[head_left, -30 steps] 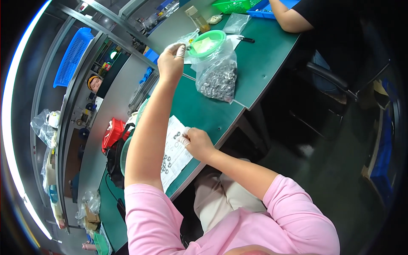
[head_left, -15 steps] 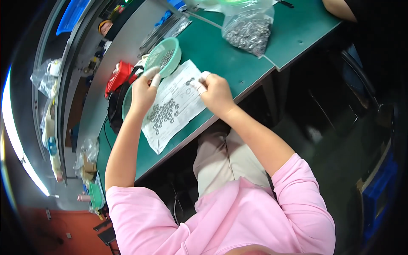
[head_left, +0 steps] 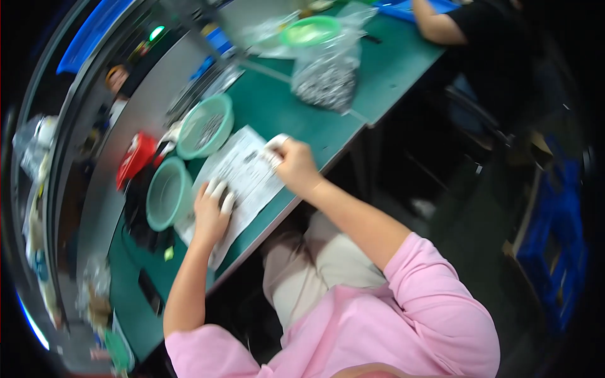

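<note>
The left hand (head_left: 211, 211) lay palm down, its fingers spread and flat, holding nothing, pressing on the white printed paper sheet (head_left: 242, 173) that lay across the near edge of the green-topped surface (head_left: 277, 107); the right hand (head_left: 293, 165) rested at the sheet's far corner with its fingers curled together, and something small and pale showed at the fingertips, though the blur was too strong to tell whether it was the paper's corner or a separate piece, so the grip of that hand could not be judged for certain; the sheet lay tilted, one end toward the person's lap and the other toward the middle of the surface; just beside the left hand, on the outer side, stood an empty round pale-green plastic bowl (head_left: 167, 192), touching or nearly touching the sheet's edge; a second round pale-green plastic bowl (head_left: 205, 126) stood beyond it, holding a scatter of small grey parts; a red object (head_left: 134, 157) lay left of the two bowls; farther along the surface sat a clear plastic bag of small dark metal parts (head_left: 324, 79), and behind it a third green bowl (head_left: 309, 30); another person's bare forearm (head_left: 435, 25) rested on the far end, well apart from both hands; the person wore a pink long-sleeved top (head_left: 409, 315).
</note>
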Demonstrator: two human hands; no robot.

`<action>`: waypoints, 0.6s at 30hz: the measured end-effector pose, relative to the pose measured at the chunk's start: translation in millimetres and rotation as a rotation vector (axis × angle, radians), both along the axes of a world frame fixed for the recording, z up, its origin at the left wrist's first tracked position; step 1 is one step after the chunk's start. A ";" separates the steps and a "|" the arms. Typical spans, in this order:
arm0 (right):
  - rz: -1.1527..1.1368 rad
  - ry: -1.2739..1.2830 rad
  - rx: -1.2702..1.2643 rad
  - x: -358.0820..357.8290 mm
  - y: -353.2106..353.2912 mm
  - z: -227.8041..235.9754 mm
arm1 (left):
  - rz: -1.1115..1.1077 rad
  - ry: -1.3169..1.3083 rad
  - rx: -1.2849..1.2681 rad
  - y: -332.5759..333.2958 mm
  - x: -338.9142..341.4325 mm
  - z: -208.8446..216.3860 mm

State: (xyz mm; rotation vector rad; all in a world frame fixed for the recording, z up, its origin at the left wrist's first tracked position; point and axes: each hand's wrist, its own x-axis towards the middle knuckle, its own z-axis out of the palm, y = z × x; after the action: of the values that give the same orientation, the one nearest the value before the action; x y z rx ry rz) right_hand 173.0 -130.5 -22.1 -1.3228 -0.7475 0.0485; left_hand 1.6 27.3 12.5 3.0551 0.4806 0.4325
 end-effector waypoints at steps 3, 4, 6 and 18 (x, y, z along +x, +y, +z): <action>0.018 0.048 -0.006 1.0 1.0 -3.8 | -0.078 -0.062 -0.002 -8.8 10.4 -7.7; 0.014 0.049 -0.020 2.1 -0.4 -4.5 | -0.081 -0.070 -0.028 -15.4 15.7 -3.4; 0.039 0.054 -0.048 1.2 0.1 -3.1 | -0.135 -0.078 -0.068 -27.6 20.9 3.9; 0.142 0.170 -0.132 -0.7 0.2 2.5 | -0.223 -0.217 -0.281 -23.8 11.7 -10.3</action>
State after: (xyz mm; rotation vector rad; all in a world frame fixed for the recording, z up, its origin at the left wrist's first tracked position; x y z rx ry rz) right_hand 172.4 -130.3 -19.6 -1.3692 -0.7010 0.3247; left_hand 13.3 3.5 2.2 2.7100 0.1719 0.6177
